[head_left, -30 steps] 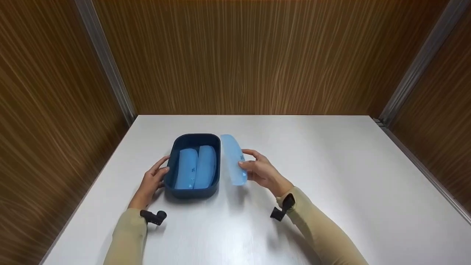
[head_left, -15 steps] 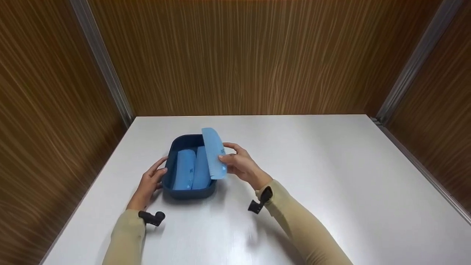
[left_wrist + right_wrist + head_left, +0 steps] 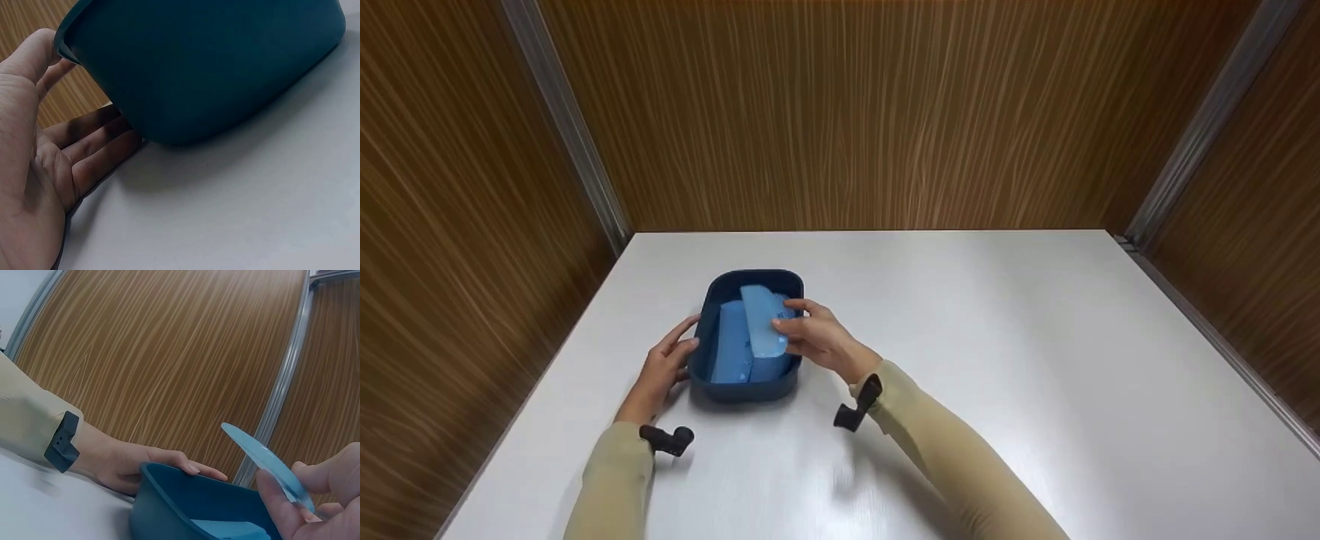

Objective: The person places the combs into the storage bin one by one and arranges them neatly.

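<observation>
In the head view, my right hand (image 3: 821,337) pinches a light-blue, slightly translucent curved plastic piece (image 3: 763,319) between thumb and fingers. It is held tilted over the right half of a dark-blue rounded container (image 3: 742,391), with small dark print near the fingers. Below it in the container lie two similar pieces: the left light-blue piece (image 3: 729,349) shows well, while the right one is largely covered. My left hand (image 3: 658,375) rests against the container's left side. Its thumb (image 3: 42,48) touches the rim in the left wrist view, the other fingers extended against the wall.
The container stands on a white table (image 3: 960,337), left of the middle. Wood-grain panels (image 3: 870,112) with metal corner strips (image 3: 577,127) enclose the table at the back and sides. Each sleeve carries a black wrist camera (image 3: 859,405).
My right hand has moved left with the light-blue piece, from beside the container to over and down into its opening. My left hand has stayed at the container's left side.
</observation>
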A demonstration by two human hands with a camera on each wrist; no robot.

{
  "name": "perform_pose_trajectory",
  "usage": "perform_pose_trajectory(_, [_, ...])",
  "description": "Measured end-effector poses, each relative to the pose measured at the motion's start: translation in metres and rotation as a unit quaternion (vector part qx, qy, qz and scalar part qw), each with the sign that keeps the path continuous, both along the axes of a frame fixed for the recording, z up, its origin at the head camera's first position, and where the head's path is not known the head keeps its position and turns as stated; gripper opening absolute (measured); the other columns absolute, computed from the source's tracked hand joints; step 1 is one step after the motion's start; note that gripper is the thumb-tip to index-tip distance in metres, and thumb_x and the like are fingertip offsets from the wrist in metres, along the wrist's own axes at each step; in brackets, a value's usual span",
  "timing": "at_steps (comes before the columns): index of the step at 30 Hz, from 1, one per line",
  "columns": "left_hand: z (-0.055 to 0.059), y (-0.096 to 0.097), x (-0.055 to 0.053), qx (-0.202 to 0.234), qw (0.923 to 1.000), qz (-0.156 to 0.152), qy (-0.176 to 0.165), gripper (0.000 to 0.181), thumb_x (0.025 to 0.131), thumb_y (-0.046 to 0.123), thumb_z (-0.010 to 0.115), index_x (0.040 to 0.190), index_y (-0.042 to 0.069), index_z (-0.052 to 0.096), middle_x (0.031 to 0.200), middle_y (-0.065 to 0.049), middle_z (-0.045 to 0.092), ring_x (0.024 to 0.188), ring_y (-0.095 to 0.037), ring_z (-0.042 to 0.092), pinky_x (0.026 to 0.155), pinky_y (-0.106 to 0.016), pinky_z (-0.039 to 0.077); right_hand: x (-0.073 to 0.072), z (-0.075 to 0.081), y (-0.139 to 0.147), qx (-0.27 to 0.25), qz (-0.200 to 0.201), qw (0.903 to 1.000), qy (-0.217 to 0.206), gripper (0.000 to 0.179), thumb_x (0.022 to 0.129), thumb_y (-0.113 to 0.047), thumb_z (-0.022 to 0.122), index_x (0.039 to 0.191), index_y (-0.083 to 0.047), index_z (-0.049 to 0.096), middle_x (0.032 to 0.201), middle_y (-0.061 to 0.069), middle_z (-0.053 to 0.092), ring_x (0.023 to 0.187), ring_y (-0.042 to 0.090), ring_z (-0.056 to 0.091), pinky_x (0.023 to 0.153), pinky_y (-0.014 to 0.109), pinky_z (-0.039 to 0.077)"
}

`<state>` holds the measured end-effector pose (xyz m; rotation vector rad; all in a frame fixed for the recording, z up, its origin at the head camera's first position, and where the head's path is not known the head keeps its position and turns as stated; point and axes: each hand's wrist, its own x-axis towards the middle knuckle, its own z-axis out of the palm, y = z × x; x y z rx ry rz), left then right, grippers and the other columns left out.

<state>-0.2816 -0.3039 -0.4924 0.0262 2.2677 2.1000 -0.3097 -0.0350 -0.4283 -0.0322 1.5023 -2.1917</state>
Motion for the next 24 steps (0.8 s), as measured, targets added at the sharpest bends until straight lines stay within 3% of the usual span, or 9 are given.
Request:
perform_pose_trajectory(8, [0.016,0.006,0.013,0.005,0.9999,-0.010,-0.009,0.052,0.097,0.023,0.050,0.146,0.020,0.032,0.140,-0.019,0.041,0.121,-0.034,0.046,0.084,-0.037,0.047,0.001,0.000,-0.022,0.078,-0.011,0.9967,0.016,0.062,0.080,0.005,0.066,0.136,-0.003,0.039,0.099,0.018,0.058,0.070,0.019,0.061,0.060,0.031,0.051])
perform_pose_trajectory(14, [0.019,0.011,0.016,0.011,0.9999,-0.004,-0.009,0.051,0.097,0.022,0.051,0.145,0.021,0.035,0.137,-0.018,0.045,0.119,-0.032,0.048,0.081,-0.034,0.048,0.004,-0.001,-0.025,0.102,0.007,0.9943,0.030,0.063,0.080,0.010,0.063,0.136,0.000,0.038,0.099,0.017,0.053,0.068,0.020,0.062,0.065,0.036,0.053])
perform_pose_trajectory(19, [0.015,0.009,0.014,0.012,0.9999,-0.006,-0.008,0.052,0.096,0.023,0.051,0.145,0.021,0.034,0.137,-0.019,0.045,0.119,-0.032,0.049,0.080,-0.034,0.048,0.009,-0.001,-0.017,0.080,0.046,0.9954,0.026,0.063,0.083,0.007,0.063,0.139,0.000,0.034,0.114,0.019,0.050,0.092,0.029,0.061,0.077,0.042,0.051])
perform_pose_trajectory(24, [0.002,0.002,0.004,0.003,0.9999,0.001,-0.010,0.051,0.095,0.029,0.053,0.144,0.027,0.037,0.136,-0.015,0.046,0.118,-0.029,0.051,0.080,-0.033,0.048,0.014,-0.004,-0.010,0.042,0.069,0.9965,0.022,0.054,0.088,-0.004,0.062,0.136,0.000,0.038,0.130,0.019,0.043,0.124,0.036,0.041,0.087,0.043,0.046])
